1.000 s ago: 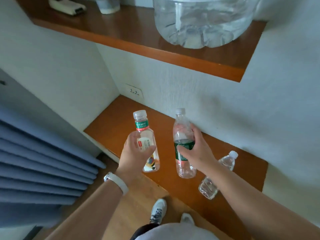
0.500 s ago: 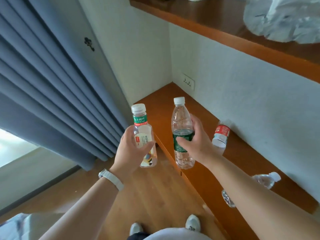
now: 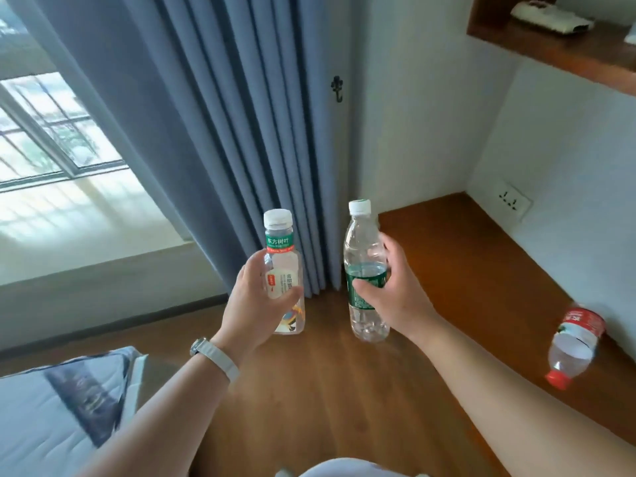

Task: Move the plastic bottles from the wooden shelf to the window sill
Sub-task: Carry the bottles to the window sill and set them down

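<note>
My left hand (image 3: 256, 306) grips a short clear bottle with a white cap and a green neck band (image 3: 280, 259), held upright above the floor. My right hand (image 3: 395, 294) grips a taller clear bottle with a green label (image 3: 363, 253), also upright. Both bottles hang in the air in front of the blue curtain. A bottle with a red label and red cap (image 3: 574, 346) lies on its side on the low wooden shelf (image 3: 481, 270) at the right. The pale window sill (image 3: 86, 235) stretches along the left under the window.
A pleated blue curtain (image 3: 241, 132) hangs between the window and the white wall. An upper wooden shelf (image 3: 557, 49) carries a white object at top right. A wall socket (image 3: 512, 201) sits above the low shelf. A bed corner (image 3: 62, 407) fills the lower left.
My view has swung left from the shelves to the curtain and window. Both hands kept their bottles and carried them away from the low shelf; the sill is now in sight.
</note>
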